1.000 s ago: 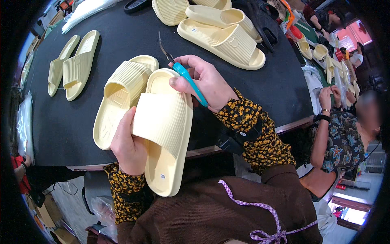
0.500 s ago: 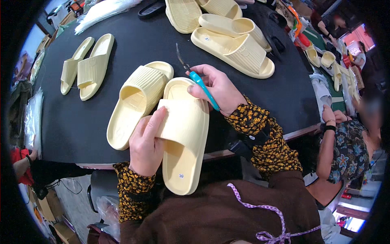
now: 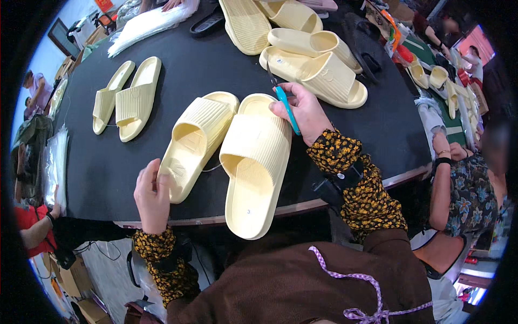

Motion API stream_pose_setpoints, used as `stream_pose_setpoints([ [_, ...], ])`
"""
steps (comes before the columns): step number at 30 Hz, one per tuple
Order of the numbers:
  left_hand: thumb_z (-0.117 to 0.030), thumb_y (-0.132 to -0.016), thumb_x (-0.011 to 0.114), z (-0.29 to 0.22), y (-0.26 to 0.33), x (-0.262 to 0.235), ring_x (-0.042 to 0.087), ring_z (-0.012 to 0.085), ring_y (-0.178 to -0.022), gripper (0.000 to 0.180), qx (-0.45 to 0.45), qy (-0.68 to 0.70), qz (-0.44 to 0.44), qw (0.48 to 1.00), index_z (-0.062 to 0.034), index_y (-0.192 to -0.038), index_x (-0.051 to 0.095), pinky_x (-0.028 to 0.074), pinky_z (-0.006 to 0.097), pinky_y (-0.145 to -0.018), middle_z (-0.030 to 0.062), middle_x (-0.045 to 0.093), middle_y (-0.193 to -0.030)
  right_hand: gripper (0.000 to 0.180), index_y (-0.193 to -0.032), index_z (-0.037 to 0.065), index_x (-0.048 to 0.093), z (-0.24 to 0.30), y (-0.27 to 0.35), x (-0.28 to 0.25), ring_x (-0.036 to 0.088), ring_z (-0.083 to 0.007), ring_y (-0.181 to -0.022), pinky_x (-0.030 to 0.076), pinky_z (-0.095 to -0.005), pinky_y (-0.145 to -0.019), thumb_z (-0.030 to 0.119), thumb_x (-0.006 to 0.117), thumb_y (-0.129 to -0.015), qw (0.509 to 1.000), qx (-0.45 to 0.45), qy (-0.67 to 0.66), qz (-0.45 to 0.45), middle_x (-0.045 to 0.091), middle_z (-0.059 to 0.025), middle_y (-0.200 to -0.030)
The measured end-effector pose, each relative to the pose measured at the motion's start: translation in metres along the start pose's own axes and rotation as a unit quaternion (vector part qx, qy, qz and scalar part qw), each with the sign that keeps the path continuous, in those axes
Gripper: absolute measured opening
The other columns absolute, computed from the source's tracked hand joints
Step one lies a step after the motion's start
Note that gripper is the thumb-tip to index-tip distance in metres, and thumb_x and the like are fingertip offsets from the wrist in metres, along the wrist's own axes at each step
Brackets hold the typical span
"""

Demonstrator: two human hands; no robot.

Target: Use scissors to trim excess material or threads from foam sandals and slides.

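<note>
A pair of cream slide slippers lies in front of me. The left slipper (image 3: pixel 202 121) rests on the black table; the right slipper (image 3: pixel 253 140) overlaps the table's front edge with its heel. A thin pale strand (image 3: pixel 213 169) runs between them. My left hand (image 3: pixel 152 197) is beside the left slipper's heel edge, fingers loosely bent and apart, thumb at the edge. My right hand (image 3: pixel 305 113) is closed round a slim teal-handled tool (image 3: pixel 287 109) with a thin dark metal tip pointing away. Its thumb is by the right slipper's toe side; whether it presses on it I cannot tell.
Another cream pair (image 3: pixel 135 102) lies at the left, joined by a strand. Several more cream slippers (image 3: pixel 318 75) pile up at the back right, beside black slippers (image 3: pixel 364 46). Clear plastic bags (image 3: pixel 156 24) lie at the far edge. A co-worker's hands (image 3: pixel 448 148) are at the right.
My left hand has let go of the right slipper's strap and moved left to the left slipper's heel. The right slipper has turned slightly and lies lower. My right hand keeps the teal-handled tool.
</note>
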State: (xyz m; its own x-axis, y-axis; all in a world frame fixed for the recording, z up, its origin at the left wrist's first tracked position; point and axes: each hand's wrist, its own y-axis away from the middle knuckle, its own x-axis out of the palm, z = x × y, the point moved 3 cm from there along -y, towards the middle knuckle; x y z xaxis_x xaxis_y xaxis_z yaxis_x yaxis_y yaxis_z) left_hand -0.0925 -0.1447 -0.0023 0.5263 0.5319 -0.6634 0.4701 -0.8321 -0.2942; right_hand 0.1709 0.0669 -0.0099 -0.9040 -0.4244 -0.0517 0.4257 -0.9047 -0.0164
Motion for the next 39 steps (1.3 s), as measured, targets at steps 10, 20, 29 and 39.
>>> stream_pose_setpoints([
  [10,-0.004,-0.082,0.06,-0.032,0.002,0.029,0.043,0.0052,-0.057,0.031,-0.039,0.104,0.085,0.99,0.0053,-0.111,0.053,0.038,0.019,-0.052,0.0009,0.05,-0.066,0.054,-0.117,-0.007,0.046,0.006,0.001,-0.001,0.056,-0.0106,-0.072,0.047,-0.0238,-0.067,0.015,0.069,-0.074,0.999,-0.034,-0.026,-0.02,0.059,-0.0096,-0.085],
  [20,-0.002,-0.082,0.059,-0.051,0.003,0.028,0.048,0.0087,-0.066,0.024,0.033,0.054,0.062,0.996,0.0039,-0.104,0.056,0.04,0.021,-0.057,0.0052,0.053,-0.08,0.05,-0.119,0.001,0.046,0.029,0.015,0.001,0.051,-0.0079,-0.078,0.042,-0.0213,-0.076,0.013,0.067,-0.075,0.995,-0.048,-0.085,-0.009,0.053,-0.003,-0.085],
  [29,-0.02,-0.089,0.055,-0.091,0.006,0.05,0.053,0.0122,-0.089,0.048,-0.014,0.305,0.237,0.922,0.0064,-0.126,0.04,0.044,0.025,-0.08,0.0103,0.056,-0.107,0.049,-0.119,0.002,0.047,0.03,0.017,0.003,0.05,-0.0074,-0.082,0.043,-0.0217,-0.078,0.012,0.068,-0.076,0.992,-0.075,-0.1,0.0,0.053,-0.0027,-0.09],
  [39,-0.013,-0.086,0.052,-0.116,-0.003,0.067,0.052,0.0155,-0.104,0.055,-0.05,0.42,0.26,0.868,0.0075,-0.132,0.03,0.04,0.028,-0.089,0.013,0.051,-0.118,0.052,-0.119,0.002,0.047,0.037,0.019,0.002,0.049,-0.0058,-0.079,0.042,-0.0198,-0.075,0.017,0.07,-0.076,0.991,-0.075,-0.109,0.002,0.052,-0.0007,-0.086],
])
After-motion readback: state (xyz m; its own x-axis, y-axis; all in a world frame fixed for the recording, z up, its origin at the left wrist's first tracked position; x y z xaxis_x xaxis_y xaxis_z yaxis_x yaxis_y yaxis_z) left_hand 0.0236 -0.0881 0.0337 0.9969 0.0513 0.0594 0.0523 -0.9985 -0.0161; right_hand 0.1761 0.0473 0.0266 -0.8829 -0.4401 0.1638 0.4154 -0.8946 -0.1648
